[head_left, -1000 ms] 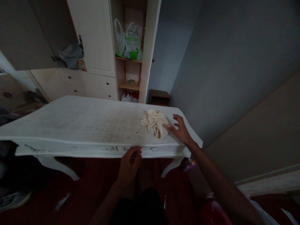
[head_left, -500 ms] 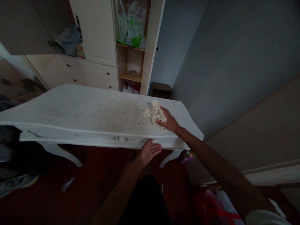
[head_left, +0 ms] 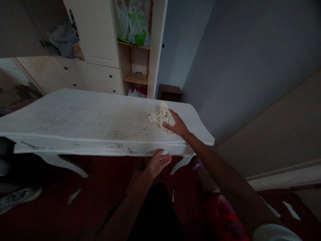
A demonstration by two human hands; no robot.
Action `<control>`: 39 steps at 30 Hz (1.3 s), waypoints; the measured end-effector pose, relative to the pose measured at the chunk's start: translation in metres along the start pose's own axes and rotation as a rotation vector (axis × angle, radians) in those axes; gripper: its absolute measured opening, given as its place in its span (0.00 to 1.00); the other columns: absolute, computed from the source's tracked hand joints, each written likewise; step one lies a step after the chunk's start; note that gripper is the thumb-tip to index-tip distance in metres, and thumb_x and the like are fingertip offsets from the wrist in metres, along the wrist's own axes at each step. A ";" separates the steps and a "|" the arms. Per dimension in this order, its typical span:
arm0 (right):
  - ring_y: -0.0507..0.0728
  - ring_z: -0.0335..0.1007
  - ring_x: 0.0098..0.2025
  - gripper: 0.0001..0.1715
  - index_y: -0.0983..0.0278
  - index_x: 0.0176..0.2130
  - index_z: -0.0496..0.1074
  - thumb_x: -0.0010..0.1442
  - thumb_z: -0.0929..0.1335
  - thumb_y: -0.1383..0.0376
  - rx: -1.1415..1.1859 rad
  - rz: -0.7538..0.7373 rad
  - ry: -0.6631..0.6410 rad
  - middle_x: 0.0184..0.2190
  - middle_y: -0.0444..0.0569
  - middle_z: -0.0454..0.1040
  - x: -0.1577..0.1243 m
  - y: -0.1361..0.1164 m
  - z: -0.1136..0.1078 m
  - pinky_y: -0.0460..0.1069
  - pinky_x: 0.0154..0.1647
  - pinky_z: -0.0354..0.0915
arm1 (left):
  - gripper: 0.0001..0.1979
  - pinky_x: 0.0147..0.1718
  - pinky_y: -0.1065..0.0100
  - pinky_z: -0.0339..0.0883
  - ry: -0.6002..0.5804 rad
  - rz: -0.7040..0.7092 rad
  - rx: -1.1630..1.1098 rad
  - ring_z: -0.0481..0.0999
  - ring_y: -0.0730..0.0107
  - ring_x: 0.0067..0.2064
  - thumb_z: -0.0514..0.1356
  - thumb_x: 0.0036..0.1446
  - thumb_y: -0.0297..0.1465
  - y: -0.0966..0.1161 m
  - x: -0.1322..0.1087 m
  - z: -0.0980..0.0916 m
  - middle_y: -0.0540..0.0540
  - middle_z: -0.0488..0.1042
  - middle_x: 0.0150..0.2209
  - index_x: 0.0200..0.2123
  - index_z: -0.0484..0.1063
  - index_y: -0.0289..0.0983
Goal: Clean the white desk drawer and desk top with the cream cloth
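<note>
A white table [head_left: 82,110] with curved legs spans the view, its top smudged with grey-brown dirt in the middle. On the right part of the top, my right hand [head_left: 178,124] presses a crumpled cream cloth [head_left: 164,115], fingers closed on it. My left hand [head_left: 157,163] is at the front edge, palm up, with the white drawer knob [head_left: 165,152] between thumb and fingers. The drawer front [head_left: 144,149] stands slightly out from the table, and its carved ornament is offset from the neighbouring one. A small dark speck lies left of the cloth.
Behind the table stands a white wardrobe [head_left: 95,33] with an open door [head_left: 157,50] and plastic bags [head_left: 137,26] on a shelf. A brown box-like stand [head_left: 170,92] is beside it. A red bag [head_left: 225,217] lies on the floor at right, a shoe [head_left: 20,199] at left.
The drawer has come slightly forward with my left hand at its knob. My right hand and the cloth remain at the right part of the tabletop. The view has shifted a little.
</note>
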State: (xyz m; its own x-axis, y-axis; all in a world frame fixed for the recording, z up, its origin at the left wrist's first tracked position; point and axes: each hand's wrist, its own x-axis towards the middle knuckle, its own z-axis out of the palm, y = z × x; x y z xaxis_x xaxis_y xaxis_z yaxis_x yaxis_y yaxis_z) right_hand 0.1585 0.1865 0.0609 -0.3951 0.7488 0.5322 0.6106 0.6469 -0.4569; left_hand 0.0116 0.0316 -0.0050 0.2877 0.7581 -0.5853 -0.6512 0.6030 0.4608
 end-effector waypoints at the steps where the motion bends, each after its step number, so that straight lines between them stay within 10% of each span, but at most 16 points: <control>1: 0.65 0.57 0.65 0.50 0.65 0.68 0.53 0.56 0.70 0.49 0.002 0.003 0.005 0.64 0.60 0.60 0.000 0.000 0.000 0.59 0.68 0.53 | 0.11 0.43 0.66 0.74 0.000 -0.012 0.018 0.81 0.65 0.35 0.54 0.64 0.32 -0.004 -0.005 -0.002 0.35 0.79 0.34 0.33 0.71 0.31; 24: 0.64 0.57 0.66 0.49 0.67 0.67 0.55 0.56 0.71 0.50 -0.017 0.083 0.023 0.65 0.60 0.60 -0.004 -0.006 -0.001 0.59 0.68 0.52 | 0.14 0.39 0.61 0.73 0.027 -0.080 -0.024 0.81 0.58 0.34 0.68 0.52 0.35 -0.114 -0.105 -0.060 0.35 0.81 0.32 0.33 0.77 0.28; 39: 0.64 0.59 0.66 0.49 0.66 0.68 0.55 0.56 0.70 0.49 -0.050 0.150 0.028 0.66 0.56 0.60 -0.008 -0.019 -0.006 0.58 0.67 0.55 | 0.29 0.32 0.63 0.72 0.066 0.030 -0.009 0.80 0.60 0.30 0.76 0.29 0.48 -0.178 -0.107 -0.087 0.38 0.80 0.27 0.28 0.77 0.30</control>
State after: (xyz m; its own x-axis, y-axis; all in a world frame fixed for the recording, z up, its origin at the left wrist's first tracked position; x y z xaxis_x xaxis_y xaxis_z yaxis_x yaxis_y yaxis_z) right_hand 0.1541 0.1672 0.0691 -0.2781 0.8317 0.4805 0.6953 0.5194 -0.4967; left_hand 0.0358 -0.1786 -0.0820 0.2209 0.7578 -0.6140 -0.6651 0.5775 0.4734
